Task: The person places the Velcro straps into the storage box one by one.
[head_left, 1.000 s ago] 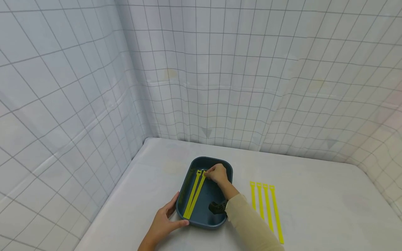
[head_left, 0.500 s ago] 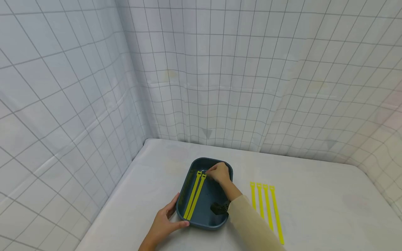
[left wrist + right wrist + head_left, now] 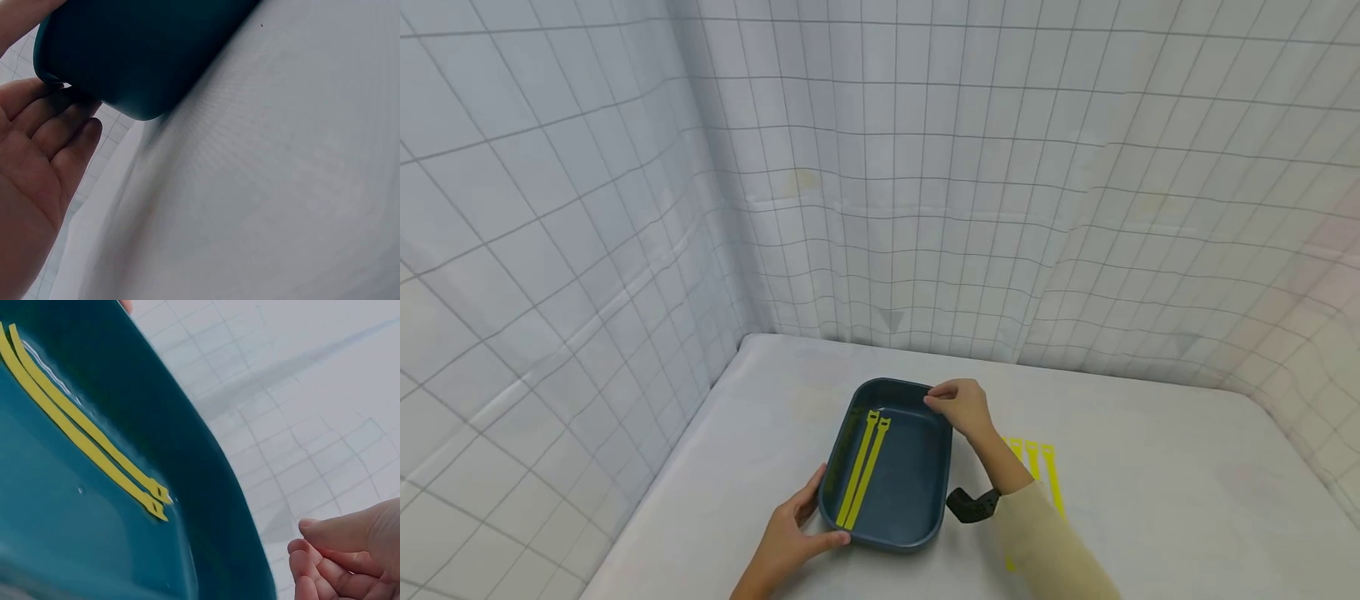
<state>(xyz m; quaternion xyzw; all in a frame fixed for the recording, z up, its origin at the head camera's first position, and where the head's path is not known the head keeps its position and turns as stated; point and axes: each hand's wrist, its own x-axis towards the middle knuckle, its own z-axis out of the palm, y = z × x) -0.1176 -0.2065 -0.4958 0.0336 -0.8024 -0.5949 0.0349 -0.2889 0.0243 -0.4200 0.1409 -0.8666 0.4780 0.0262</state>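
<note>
In the head view a dark blue-green tray (image 3: 902,492) stands on the table. Two flat yellow cable ties (image 3: 857,469) with slotted heads lie side by side along its left part. My left hand (image 3: 786,537) holds the tray's near-left corner, thumb at the near rim and fingers along the left wall. Above the tray's far-right rim is my right hand (image 3: 964,407), fingers loosely bent. The right wrist view shows nothing held in that right hand (image 3: 350,556), apart from the tray wall.
More yellow cable ties (image 3: 1056,479) lie on the white table (image 3: 1165,492) to the right, partly hidden by my right forearm. A black device (image 3: 973,506) sits at my right wrist. Gridded white curtains (image 3: 962,183) enclose the back and sides.
My right hand has let go of the right-hand cable tie in the tray, lifted out and moved right to the rim. The left hand has kept its hold on the tray.
</note>
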